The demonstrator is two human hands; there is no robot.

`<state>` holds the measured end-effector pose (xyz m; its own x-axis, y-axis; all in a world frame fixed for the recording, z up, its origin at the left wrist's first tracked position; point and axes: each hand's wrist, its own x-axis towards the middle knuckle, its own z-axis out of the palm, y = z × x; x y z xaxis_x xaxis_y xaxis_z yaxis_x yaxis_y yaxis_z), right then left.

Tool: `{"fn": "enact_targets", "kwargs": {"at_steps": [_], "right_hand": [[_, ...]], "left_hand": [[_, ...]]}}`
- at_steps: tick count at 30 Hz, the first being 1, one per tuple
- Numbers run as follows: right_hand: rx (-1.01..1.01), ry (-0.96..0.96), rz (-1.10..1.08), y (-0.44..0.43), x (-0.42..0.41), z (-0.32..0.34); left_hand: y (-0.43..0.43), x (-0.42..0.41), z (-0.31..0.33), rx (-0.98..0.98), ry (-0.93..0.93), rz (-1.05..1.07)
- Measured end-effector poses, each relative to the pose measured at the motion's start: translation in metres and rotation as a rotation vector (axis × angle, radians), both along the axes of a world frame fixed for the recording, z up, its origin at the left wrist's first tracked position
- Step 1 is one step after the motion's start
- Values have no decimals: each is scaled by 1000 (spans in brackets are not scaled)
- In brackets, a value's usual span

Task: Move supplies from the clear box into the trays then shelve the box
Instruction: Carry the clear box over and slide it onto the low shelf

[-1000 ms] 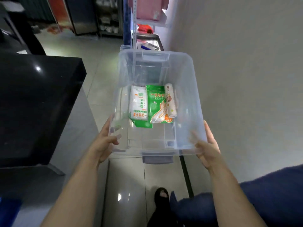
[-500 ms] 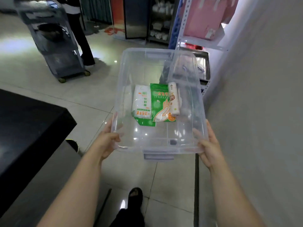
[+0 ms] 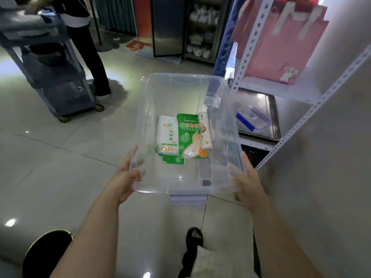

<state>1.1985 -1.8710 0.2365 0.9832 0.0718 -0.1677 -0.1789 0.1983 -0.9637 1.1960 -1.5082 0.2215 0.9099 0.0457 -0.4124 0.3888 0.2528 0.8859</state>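
**Two hands hold one clear box beside the rack**

One shoe [image 3: 193, 237] stands on the floor below the hands. The left hand [image 3: 124, 181] grips the near left corner of the clear box [image 3: 184, 76], thumb over the rim. The right hand [image 3: 249, 189] holds the near right corner, fingers flat up the side. The box is up in the air.

Past the hands, four things lie on its bottom: one white pack [image 3: 166, 135], one green glove pack [image 3: 190, 137], one white roll [image 3: 205, 131], and a second green pack [image 3: 172, 159] peeking out underneath.

Right of the right hand, the box edge is near the rack [image 3: 301, 125]. One metal tray [image 3: 271, 109] sits there with one small tub [image 3: 252, 118] in it. One pink bag [image 3: 281, 41] stands above.

Left of the left hand is open floor. Far off stand one cart [image 3: 50, 77] and one person [image 3: 88, 47].
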Motion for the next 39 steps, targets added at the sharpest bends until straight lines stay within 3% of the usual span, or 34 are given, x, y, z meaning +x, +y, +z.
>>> {"fn": "enact_targets", "kwargs": {"at_steps": [4,8,13,18,30,39], "right_hand": [[19,9,1,18,123,-17],[-187,124,-27,41,253,-20],[87,144,49,65,390,-19],[224,220,56,98,503,-45],[257,297,-336,189,743,-71],[378,379,-607,181,872,-126]], "left_hand": [[17,108,-5,-4,11,66],[29,213,-1,6,46,176],[49,323,1,-33,63,301],[89,433,-9,-45,83,321],[169,800,-20,29,194,-41],[133,1032,-67,129,227,-302]]}}
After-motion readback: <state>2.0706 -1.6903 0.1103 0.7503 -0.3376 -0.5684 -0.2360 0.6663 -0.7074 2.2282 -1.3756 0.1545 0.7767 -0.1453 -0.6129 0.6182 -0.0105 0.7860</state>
